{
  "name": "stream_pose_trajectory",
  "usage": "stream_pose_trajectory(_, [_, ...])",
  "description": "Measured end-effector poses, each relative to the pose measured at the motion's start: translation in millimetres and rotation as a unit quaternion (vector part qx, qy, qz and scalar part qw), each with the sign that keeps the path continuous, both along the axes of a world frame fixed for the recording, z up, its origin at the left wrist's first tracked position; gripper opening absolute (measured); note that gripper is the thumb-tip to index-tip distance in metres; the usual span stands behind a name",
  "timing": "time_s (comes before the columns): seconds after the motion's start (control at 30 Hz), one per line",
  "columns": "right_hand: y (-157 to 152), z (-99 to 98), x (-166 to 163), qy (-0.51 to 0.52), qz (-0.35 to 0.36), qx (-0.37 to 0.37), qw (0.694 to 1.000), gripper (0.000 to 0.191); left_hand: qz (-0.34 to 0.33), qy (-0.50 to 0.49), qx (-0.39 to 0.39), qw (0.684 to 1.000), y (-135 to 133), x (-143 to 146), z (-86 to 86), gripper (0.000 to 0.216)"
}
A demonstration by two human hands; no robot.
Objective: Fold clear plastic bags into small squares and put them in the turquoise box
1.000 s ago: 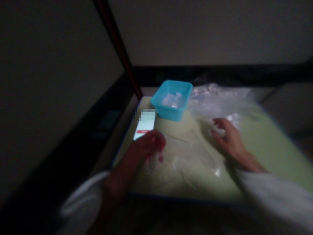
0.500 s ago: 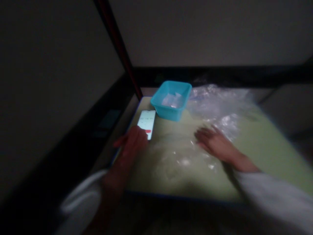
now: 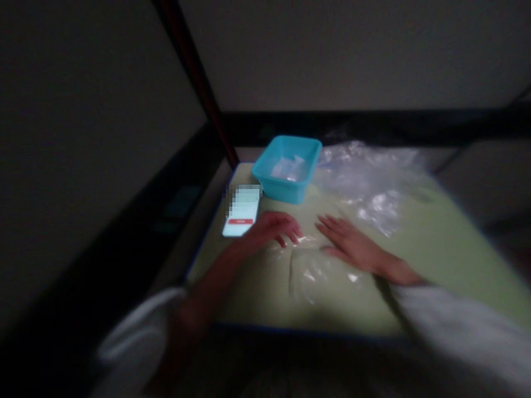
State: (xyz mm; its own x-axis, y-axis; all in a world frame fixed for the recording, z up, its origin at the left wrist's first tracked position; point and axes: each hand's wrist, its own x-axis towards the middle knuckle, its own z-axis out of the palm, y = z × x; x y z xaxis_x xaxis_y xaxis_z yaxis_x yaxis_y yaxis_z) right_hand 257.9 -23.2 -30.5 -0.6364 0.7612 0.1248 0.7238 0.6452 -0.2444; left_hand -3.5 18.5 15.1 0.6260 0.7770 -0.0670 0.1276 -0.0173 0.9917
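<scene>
A clear plastic bag lies flat on a pale green mat. My left hand rests on the bag's upper left edge, fingers curled down onto it. My right hand lies flat on the bag's upper right part, fingers spread and pointing left. The two hands are close together, a small gap between their fingertips. A lit phone lies just left of my left hand.
A turquoise plastic tub with clear plastic inside stands at the mat's far left. A heap of crumpled clear bags lies to its right. A dark red post rises at the back left. The scene is dim.
My left hand moved right, away from the phone, onto the bag. My right hand slid left and flattened on the bag. The bag now lies smoother between both hands.
</scene>
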Motion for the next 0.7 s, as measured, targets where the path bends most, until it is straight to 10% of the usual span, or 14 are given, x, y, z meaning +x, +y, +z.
stream_pose_trajectory(0.23, [-19,3.2,-21,0.042,-0.097,0.007,0.994,0.068,0.095,0.15,0.224,0.958,-19,35,-31.0,0.031])
stream_pose_trajectory(0.5, [1,19.6,13,0.046,-0.113,0.014,0.992,0.042,-0.068,0.388,0.394,0.83,-46,48,-26.3,0.067])
stream_pose_trajectory(0.7, [2,35.4,26,0.129,-0.237,0.097,0.958,0.035,-0.178,0.354,0.416,0.819,-37,27,-18.9,0.069])
